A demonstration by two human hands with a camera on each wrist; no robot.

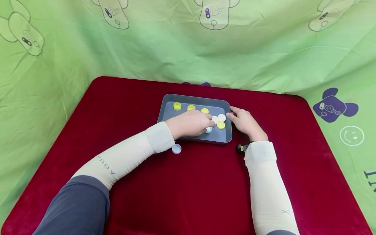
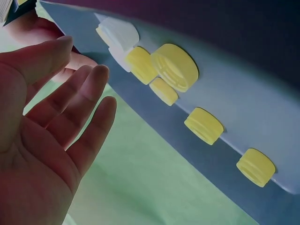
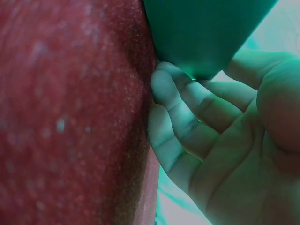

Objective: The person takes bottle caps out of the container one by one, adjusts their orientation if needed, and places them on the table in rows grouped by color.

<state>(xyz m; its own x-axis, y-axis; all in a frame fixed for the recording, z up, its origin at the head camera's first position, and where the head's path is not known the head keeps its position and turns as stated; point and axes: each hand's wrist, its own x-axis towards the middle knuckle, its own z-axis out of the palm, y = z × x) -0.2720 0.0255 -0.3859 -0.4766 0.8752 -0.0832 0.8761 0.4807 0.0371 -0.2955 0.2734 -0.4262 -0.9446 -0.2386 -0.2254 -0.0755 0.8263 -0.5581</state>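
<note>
A grey rectangular tray (image 1: 168, 114) holds several yellow bottle caps (image 1: 177, 106) and white bottle caps (image 1: 221, 117). My left hand (image 1: 192, 123) reaches over the tray, hiding part of its middle. Its fingers are loosely extended in the left wrist view, with nothing between them, beside a white cap (image 2: 119, 33) and a large yellow cap (image 2: 180, 68). At the tray's right end, my right hand (image 1: 245, 123) grips the wall, thumb at the rim and fingers against the outside. From the right wrist, those fingers (image 3: 164, 86) show at the tray's lower corner, near the cloth.
One white cap (image 1: 176, 148) lies outside the tray, on the dark red tablecloth (image 1: 188, 182) just in front of it. A small black device (image 1: 241, 148) sits by the right wrist. Green printed curtains (image 1: 164, 49) hang behind and beside the table.
</note>
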